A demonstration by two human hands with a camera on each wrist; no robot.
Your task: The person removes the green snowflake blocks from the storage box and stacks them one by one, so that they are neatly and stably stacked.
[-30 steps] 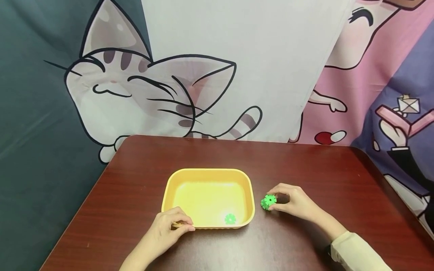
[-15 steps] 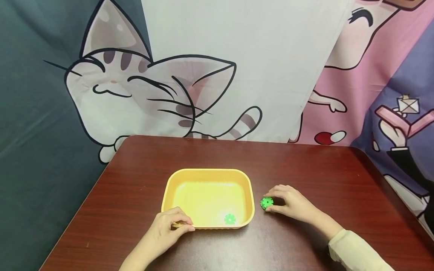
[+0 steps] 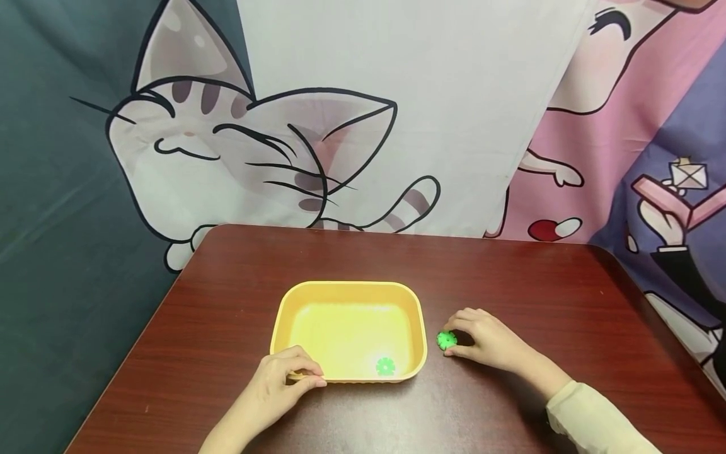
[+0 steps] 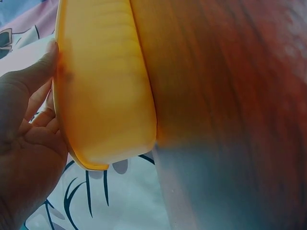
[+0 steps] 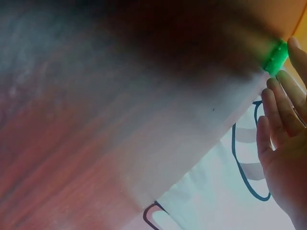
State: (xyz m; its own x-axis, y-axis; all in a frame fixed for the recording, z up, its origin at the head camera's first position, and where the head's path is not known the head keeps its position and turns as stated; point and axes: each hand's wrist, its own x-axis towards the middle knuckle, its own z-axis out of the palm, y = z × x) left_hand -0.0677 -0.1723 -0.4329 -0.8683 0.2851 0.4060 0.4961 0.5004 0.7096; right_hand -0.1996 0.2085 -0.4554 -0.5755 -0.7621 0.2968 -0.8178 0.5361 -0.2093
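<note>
My left hand (image 3: 283, 378) pinches the front-left rim of a shallow yellow plastic tray (image 3: 421, 328), thumb outside. The left wrist view shows the tray's ribbed side wall (image 4: 103, 86) beside that thumb. Inside the tray, near its front-right corner, lies one light green snowflake disc (image 3: 386, 366). Just right of the tray, my right hand (image 3: 482, 337) pinches a small stack of green snowflake discs (image 3: 447, 340) between thumb and fingertips, low over the table. Seen edge-on in the right wrist view, the green stack (image 5: 277, 57) sits by the fingertips; its number of discs is hidden.
A dark red-brown wooden table (image 3: 238, 315) carries the tray. Behind it hangs a cloth backdrop (image 3: 442, 94) with a cartoon cat and other figures. A pale sleeve (image 3: 595, 416) covers the right forearm.
The tilted green disc in my right hand has come down flat onto the green disc beneath it. My right hand has shifted slightly left. The left hand and tray stay put.
</note>
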